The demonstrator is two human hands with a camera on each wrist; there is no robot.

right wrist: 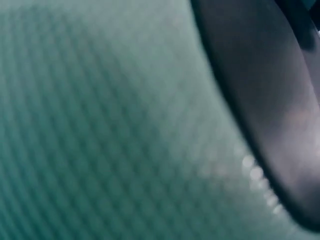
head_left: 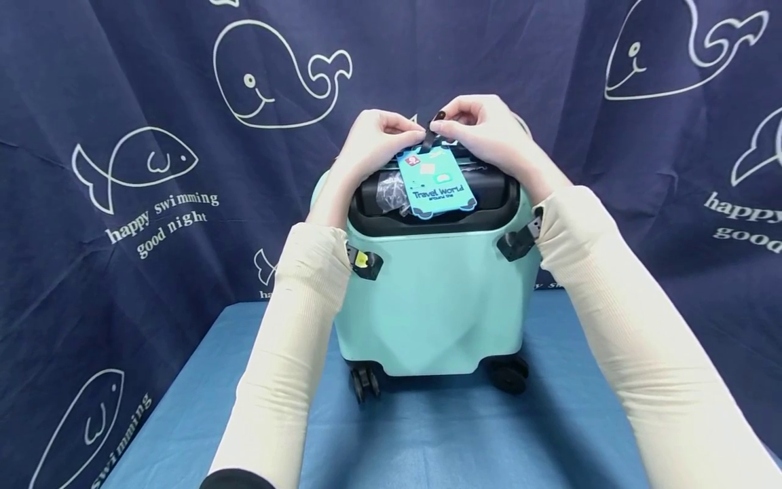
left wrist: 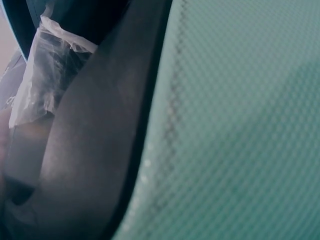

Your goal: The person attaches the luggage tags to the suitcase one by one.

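A mint-green suitcase (head_left: 434,299) stands upright on its wheels, with a blue "Travel World" luggage tag (head_left: 436,183) hanging at its black top handle area. Both hands meet above the tag at its black strap (head_left: 430,139). My left hand (head_left: 381,139) pinches the strap from the left between thumb and fingertips. From the other side, my right hand (head_left: 485,129) pinches the strap near its upper end. The textured green shell (left wrist: 240,125) and the dark recess trim (left wrist: 95,130) fill the left wrist view. Only shell (right wrist: 100,125) and black trim (right wrist: 260,90) show in the right wrist view.
Clear plastic wrap (head_left: 391,191) clings to the handle area left of the tag. Black caster wheels (head_left: 364,384) rest on the blue-covered table (head_left: 256,394). Behind hangs a navy curtain (head_left: 153,68) with white whale and fish drawings.
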